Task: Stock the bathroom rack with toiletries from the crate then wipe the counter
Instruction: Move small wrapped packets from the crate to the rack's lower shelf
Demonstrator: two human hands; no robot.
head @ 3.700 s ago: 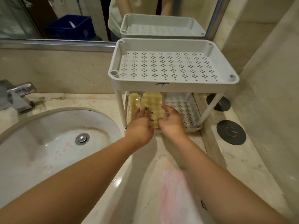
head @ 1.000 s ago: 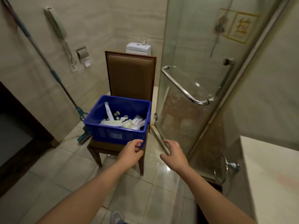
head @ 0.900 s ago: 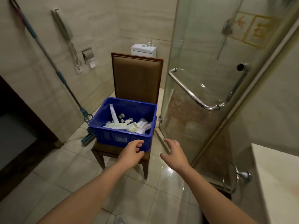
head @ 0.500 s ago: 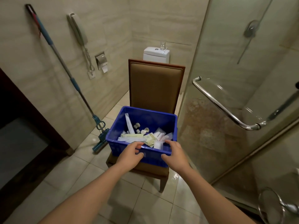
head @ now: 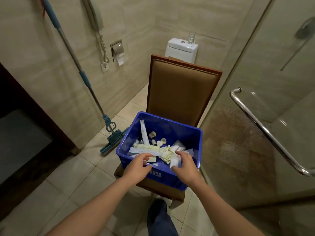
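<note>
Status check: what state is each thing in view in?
Crate: on the chair, toiletries inside.
Left hand: open, over the near rim.
Right hand: over the packets, grip unclear.
Mop: leaning on the wall.
Glass: upright on the toilet tank.
Phone: on its hook.

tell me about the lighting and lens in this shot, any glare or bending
Head view: dim, warm light; the wide-angle lens slightly bows the mop handle; bright glints on the chrome door handle; contents of the blue crate look fairly sharp.
</note>
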